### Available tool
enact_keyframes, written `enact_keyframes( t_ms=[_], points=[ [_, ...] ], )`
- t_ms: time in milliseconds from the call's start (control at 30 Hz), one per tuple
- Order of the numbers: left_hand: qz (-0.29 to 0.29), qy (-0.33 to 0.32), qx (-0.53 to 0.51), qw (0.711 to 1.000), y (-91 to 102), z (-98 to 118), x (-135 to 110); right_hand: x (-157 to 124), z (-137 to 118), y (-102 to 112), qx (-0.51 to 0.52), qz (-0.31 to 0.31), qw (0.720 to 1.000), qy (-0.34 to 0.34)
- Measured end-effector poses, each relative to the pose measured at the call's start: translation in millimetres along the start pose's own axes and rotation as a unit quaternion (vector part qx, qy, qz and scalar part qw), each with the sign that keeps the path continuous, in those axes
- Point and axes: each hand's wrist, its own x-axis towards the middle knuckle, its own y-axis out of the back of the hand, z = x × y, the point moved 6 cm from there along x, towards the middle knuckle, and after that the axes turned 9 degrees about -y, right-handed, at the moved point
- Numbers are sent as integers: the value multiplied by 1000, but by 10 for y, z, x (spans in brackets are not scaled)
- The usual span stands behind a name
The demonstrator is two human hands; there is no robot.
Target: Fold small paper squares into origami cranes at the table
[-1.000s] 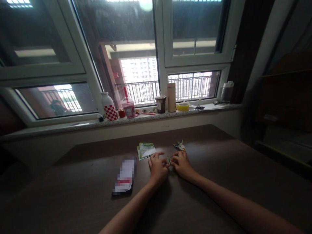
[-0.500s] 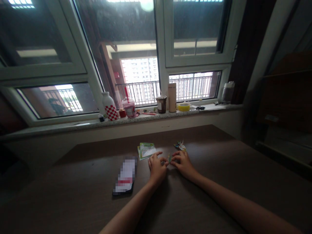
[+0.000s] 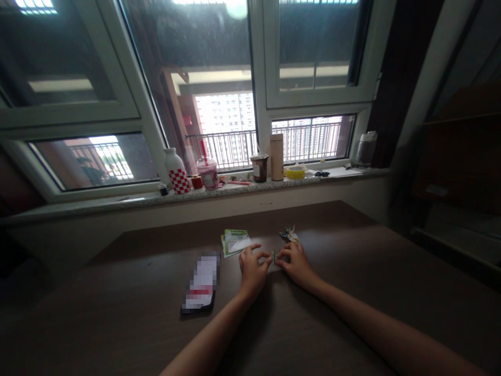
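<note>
Between the fingertips of both hands is a small green and pale piece of folded paper [image 3: 274, 256], partly hidden by them. My left hand [image 3: 253, 265] pinches at its left side, thumb and index finger nearly together. From the right, my right hand [image 3: 294, 261] is closed on the other side of the paper, its wrist low over the table. Just beyond the right hand lies a small cluster of crumpled or folded coloured paper pieces [image 3: 289, 234]. Flat green and white printed paper sheets [image 3: 236, 240] rest beyond my left hand, overlapping one another.
A phone [image 3: 200, 282] with a blurred screen lies left of my left forearm on the brown table [image 3: 129, 292]. Along the windowsill [image 3: 230, 190] stand a checkered bottle [image 3: 176, 172], drink cups, a tan flask [image 3: 276, 157], yellow tape [image 3: 295, 172] and a clear jar [image 3: 367, 149].
The folded paper shows less between my fingers, its upright tip no longer visible. Both hands have shifted very slightly right; the phone and sheets stay put.
</note>
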Motion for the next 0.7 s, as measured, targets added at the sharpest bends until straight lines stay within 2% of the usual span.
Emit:
enact_keyframes(
  t_ms=[200,467,700],
  points=[
    [17,6,2,1000,-5,-39,-1,13,13,-3,42,-7,999,34],
    [0,13,7,1000,-35,-49,-5,0,-24,-3,65,8,995,78],
    [32,-15,-1,999,47,55,-24,37,18,10,97,33,992,74]
  ],
)
